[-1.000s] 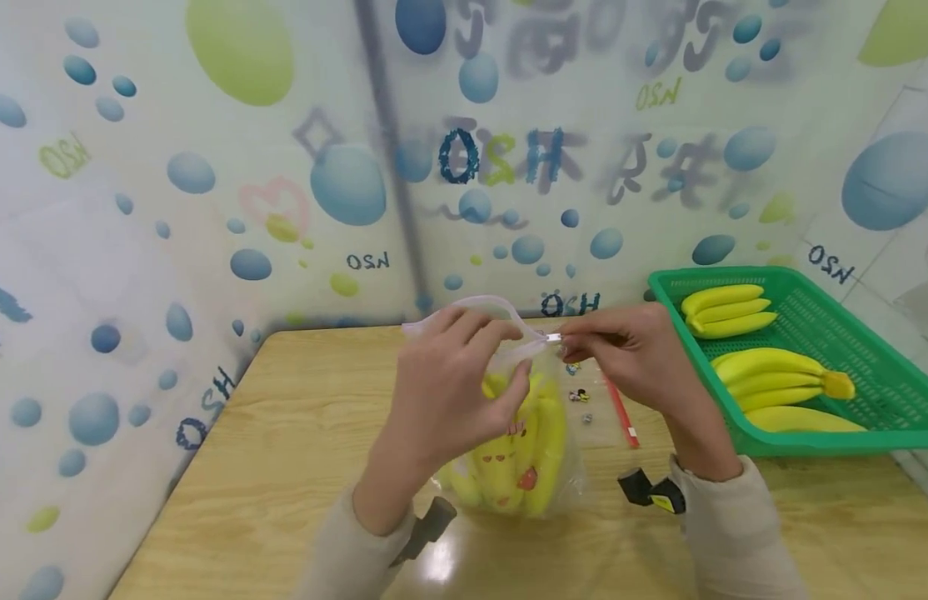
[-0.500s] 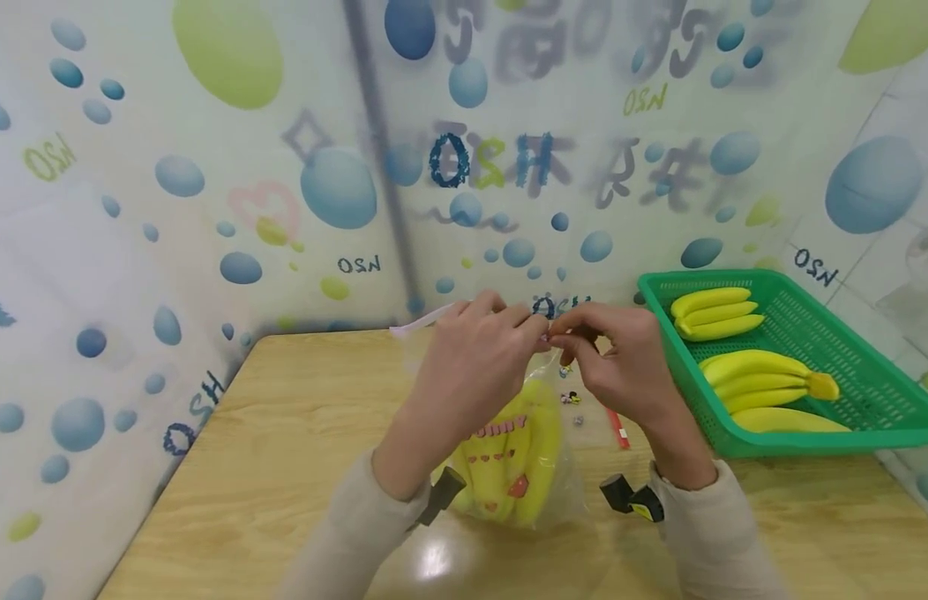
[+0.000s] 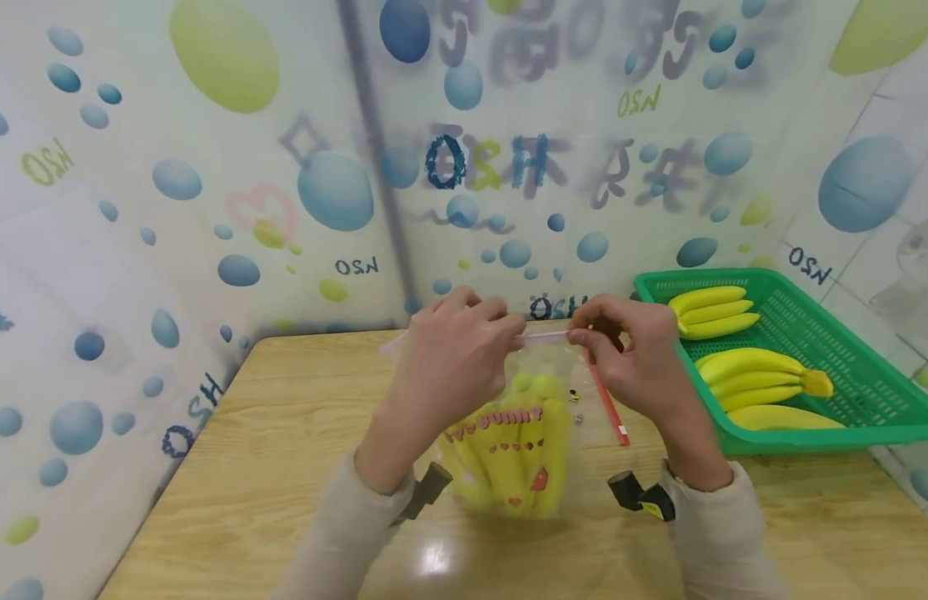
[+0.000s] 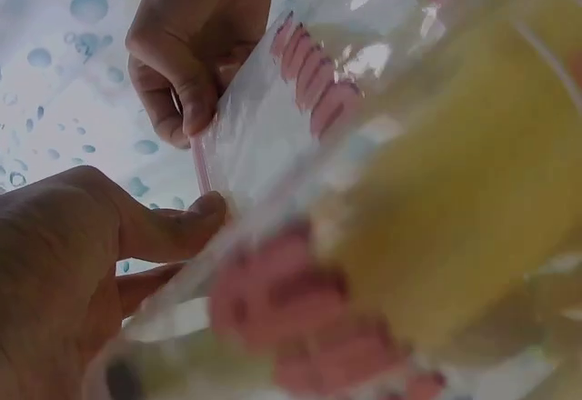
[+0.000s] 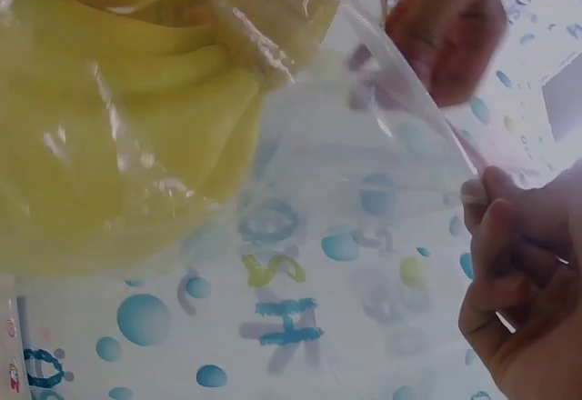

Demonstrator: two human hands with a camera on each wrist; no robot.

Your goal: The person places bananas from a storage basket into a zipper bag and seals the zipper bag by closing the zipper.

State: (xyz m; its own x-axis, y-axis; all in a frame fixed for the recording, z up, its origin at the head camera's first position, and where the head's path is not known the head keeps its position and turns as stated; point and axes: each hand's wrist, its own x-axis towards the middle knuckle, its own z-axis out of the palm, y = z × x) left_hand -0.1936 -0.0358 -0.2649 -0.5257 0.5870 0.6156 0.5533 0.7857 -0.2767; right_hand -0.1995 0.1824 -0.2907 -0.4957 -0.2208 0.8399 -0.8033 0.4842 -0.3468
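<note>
A clear zip bag (image 3: 545, 357) with pink lettering and small hearts stands on the table, bananas (image 3: 556, 454) inside it. My left hand (image 3: 452, 362) pinches the pink zip strip (image 3: 545, 337) along its top. At the right end of the strip, my right hand (image 3: 635, 354) pinches the bag's corner between thumb and forefinger. Between the two hands the strip runs straight. In the left wrist view the thumb of my left hand (image 4: 64, 245) presses on the strip. The right wrist view shows the bag's edge drawn taut to the fingertips of my right hand (image 5: 532, 282).
A green basket (image 3: 869, 437) with bunches of bananas (image 3: 764, 375) stands at the right of the wooden table (image 3: 284, 458). Behind the bag lie a red strip (image 3: 608, 402) and small charms (image 3: 576, 396). A patterned wall covering (image 3: 464, 242) rises behind the table.
My left hand moved right to meet my right hand at the bag's corner, then back left along the strip. The mouth, bowed into a loop before, is now straight between my hands.
</note>
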